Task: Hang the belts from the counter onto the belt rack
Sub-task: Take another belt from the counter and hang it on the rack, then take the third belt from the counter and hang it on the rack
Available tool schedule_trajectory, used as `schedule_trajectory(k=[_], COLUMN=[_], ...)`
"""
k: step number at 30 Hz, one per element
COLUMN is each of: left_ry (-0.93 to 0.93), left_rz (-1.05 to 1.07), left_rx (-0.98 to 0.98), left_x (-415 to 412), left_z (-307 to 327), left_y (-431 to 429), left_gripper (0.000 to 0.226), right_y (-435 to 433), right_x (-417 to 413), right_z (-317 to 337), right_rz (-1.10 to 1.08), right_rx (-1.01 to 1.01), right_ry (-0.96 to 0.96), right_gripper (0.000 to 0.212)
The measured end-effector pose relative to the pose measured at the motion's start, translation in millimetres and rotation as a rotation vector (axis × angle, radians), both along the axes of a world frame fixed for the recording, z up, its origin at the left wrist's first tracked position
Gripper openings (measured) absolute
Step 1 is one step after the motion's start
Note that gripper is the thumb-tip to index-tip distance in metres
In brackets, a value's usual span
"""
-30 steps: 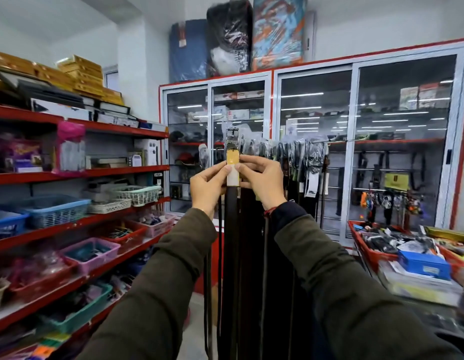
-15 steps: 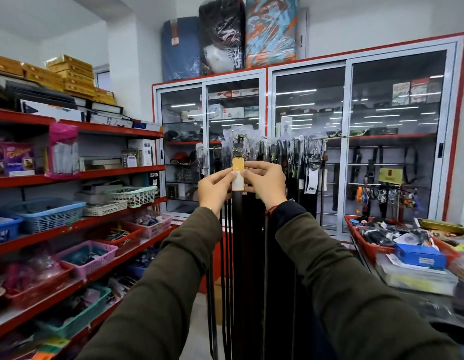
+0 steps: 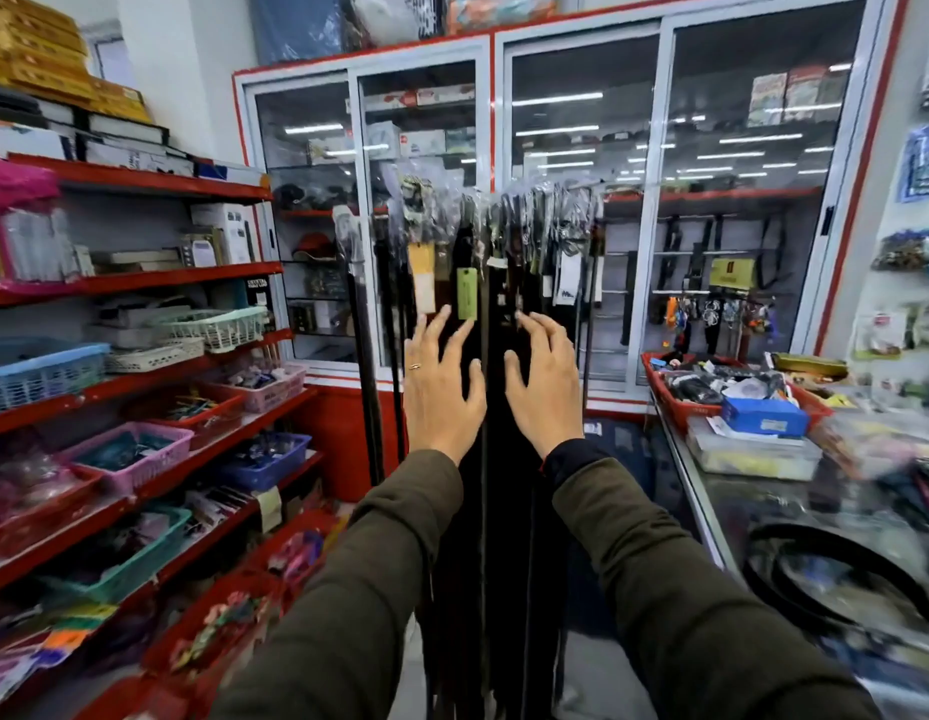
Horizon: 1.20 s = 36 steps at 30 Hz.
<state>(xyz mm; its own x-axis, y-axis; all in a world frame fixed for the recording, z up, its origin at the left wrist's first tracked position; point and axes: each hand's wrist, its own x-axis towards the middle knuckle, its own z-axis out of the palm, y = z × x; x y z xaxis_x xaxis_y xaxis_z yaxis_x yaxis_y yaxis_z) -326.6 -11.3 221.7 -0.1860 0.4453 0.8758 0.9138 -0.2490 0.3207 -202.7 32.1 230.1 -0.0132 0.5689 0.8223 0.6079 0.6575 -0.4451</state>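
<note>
Both hands are raised in front of the hanging belts (image 3: 472, 407), palms facing away. The left hand (image 3: 441, 392) has its fingers spread and holds nothing; whether its fingertips touch the belts cannot be told. The right hand (image 3: 542, 387) is also empty, with fingers spread and slightly curled. The belts hang vertically in a dense dark row from the belt rack (image 3: 504, 205), their upper ends wrapped in clear plastic. A yellow-and-white tag (image 3: 422, 278) and a green tag (image 3: 467, 293) hang among them, above the left hand. At lower right, a coiled black belt (image 3: 841, 569) lies on the glass table (image 3: 722, 511). A red basket (image 3: 665, 392) of small goods stands farther back on the same table. Red shelves (image 3: 140, 283) with plastic baskets run along the left side.
</note>
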Motion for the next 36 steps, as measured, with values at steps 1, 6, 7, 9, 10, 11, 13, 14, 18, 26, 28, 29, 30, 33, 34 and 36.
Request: schedule_trajectory(k=[1, 6, 7, 9, 10, 11, 13, 14, 18, 26, 28, 29, 30, 33, 34, 36], left_ry=[0.033, 0.067, 0.063, 0.068, 0.077, 0.09, 0.103, 0.108, 0.163, 0.367, 0.442, 0.488, 0.538, 0.753, 0.835, 0.923], left_rz=[-0.009, -0.089, -0.11, -0.153, -0.173, -0.19, -0.243, -0.275, -0.381, -0.679, -0.754, -0.774, -0.78, -0.699, -0.662, -0.607], left_rx=[-0.023, -0.166, -0.195, -0.255, -0.285, -0.309, -0.364, -0.392, -0.502, -0.86, -0.972, -1.023, -1.068, -1.131, -1.143, -1.157], left_x=[9.5, 65.6, 79.9, 107.2, 122.5, 134.9, 164.1, 178.3, 235.8, 340.4, 362.7, 373.7, 384.3, 409.7, 416.6, 425.9], left_z=[-10.9, -65.6, -76.3, -96.6, -107.4, -116.9, -137.3, -147.5, -183.8, -228.2, -230.7, -231.0, -230.9, -229.7, -229.6, -228.2], left_y=[1.6, 14.2, 16.9, 21.7, 23.4, 24.5, 27.1, 28.0, 31.5, 55.8, 67.5, 73.9, 80.5, 98.0, 102.2, 105.1], left_gripper=[0.049, 0.05, 0.05, 0.05, 0.05, 0.05, 0.05, 0.049, 0.048, 0.056, 0.057, 0.057, 0.057, 0.061, 0.064, 0.066], right_y=[0.7, 1.8, 1.2, -1.0, -3.0, -5.4, -10.3, -12.8, -23.0, -27.8, -20.9, -17.9, -14.6, -6.4, -3.9, -1.1], right_x=[10.7, 73.4, 88.8, 117.9, 134.0, 147.4, 177.8, 192.9, 254.0, 363.3, 375.1, 379.3, 383.5, 396.0, 398.9, 398.2], right_z=[-10.4, -66.8, -79.1, -102.9, -115.2, -126.5, -149.4, -160.5, -198.6, -253.2, -263.4, -267.2, -271.6, -276.2, -278.1, -281.1], right_rz=[-0.041, -0.157, -0.189, -0.254, -0.28, -0.303, -0.361, -0.391, -0.501, -0.612, -0.575, -0.542, -0.517, -0.451, -0.443, -0.399], right_rx=[0.0, -0.101, -0.133, -0.209, -0.251, -0.285, -0.36, -0.402, -0.61, -0.996, -1.037, -1.048, -1.048, -1.102, -1.096, -1.037], right_ry=[-0.019, -0.075, -0.086, -0.094, -0.086, -0.079, -0.057, -0.037, 0.128, 0.788, 0.904, 0.931, 0.933, 0.934, 0.956, 1.041], right_gripper=[0.048, 0.049, 0.049, 0.049, 0.05, 0.051, 0.053, 0.054, 0.06, 0.051, 0.034, 0.02, 0.016, 0.032, 0.033, 0.035])
